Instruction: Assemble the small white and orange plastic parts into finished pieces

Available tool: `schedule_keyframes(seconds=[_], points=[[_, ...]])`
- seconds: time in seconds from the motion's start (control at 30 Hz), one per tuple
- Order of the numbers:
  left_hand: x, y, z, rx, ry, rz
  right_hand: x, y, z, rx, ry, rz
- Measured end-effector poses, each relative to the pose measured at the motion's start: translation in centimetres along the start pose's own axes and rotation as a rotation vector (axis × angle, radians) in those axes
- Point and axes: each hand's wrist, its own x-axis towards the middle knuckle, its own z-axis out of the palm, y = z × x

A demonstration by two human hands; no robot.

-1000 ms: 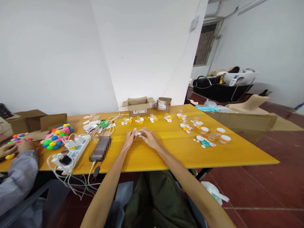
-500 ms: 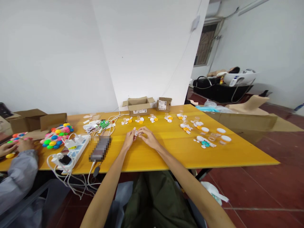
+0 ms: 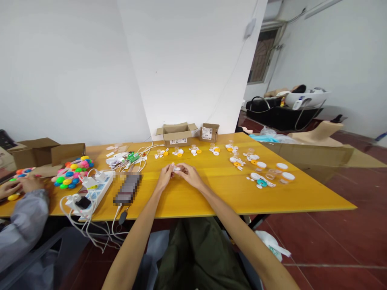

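Observation:
My left hand (image 3: 165,176) and my right hand (image 3: 189,175) meet over the middle of the yellow table (image 3: 211,193). Both pinch a small white plastic part (image 3: 177,169) between their fingertips, just above the tabletop. Behind them runs a row of small white and orange parts (image 3: 195,151). More white caps, clear little cups and a teal ring (image 3: 261,182) lie to the right.
A white power strip (image 3: 95,189) with chargers and cables lies at the left beside a dark blurred device (image 3: 127,188). Coloured balls (image 3: 72,173) and cardboard boxes (image 3: 177,135) stand further off. Another person's sleeve and hand (image 3: 21,201) rest at the far left edge.
My right hand's fingers have shifted slightly on the small part; both hands stay in the same place. The other person's hand has moved a little.

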Motion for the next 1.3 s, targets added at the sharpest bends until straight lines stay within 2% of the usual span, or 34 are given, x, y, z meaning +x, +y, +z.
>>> schedule_keyframes(seconds=[0.37, 1.0, 1.3], points=[[0.0, -0.3, -0.2, 0.034, -0.025, -0.038, -0.4, -0.4, -0.4, -0.204, 0.037, -0.251], [-0.2, 0.2, 0.0, 0.007, -0.011, -0.063, 0.3, 0.7, 0.0, 0.018, 0.111, 0.003], [0.0, -0.5, -0.3, 0.037, -0.016, -0.053, 0.0, -0.1, -0.2, -0.081, 0.071, -0.167]])
